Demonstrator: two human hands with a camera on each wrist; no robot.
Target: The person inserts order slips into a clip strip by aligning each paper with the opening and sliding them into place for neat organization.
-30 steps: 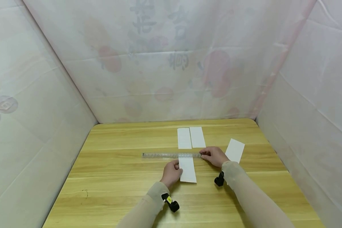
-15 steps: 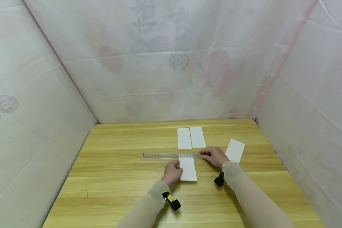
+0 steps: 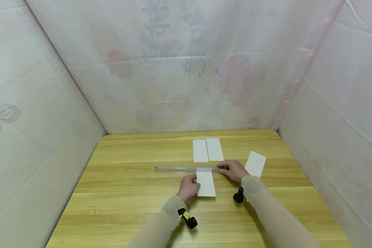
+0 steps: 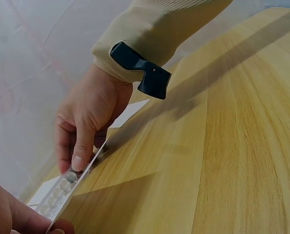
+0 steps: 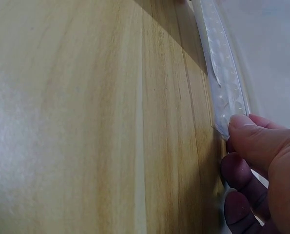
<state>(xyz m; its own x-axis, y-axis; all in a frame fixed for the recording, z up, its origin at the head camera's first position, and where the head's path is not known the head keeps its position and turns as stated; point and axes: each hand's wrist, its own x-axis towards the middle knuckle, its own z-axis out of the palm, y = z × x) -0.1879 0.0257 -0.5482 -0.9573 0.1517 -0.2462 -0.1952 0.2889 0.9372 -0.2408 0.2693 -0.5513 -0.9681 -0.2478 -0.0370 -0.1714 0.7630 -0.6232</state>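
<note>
Head view has both forearms in beige sleeves angling inward over the smooth, wood-grained table. The left hand pinches the left edge of a thin, flat, rectangular white slip, whose far end meets a long clear plastic strip. The right hand, thumb against fingers, grips the strip's right end; the right wrist view shows its glossy surface and row of round shapes.
</note>
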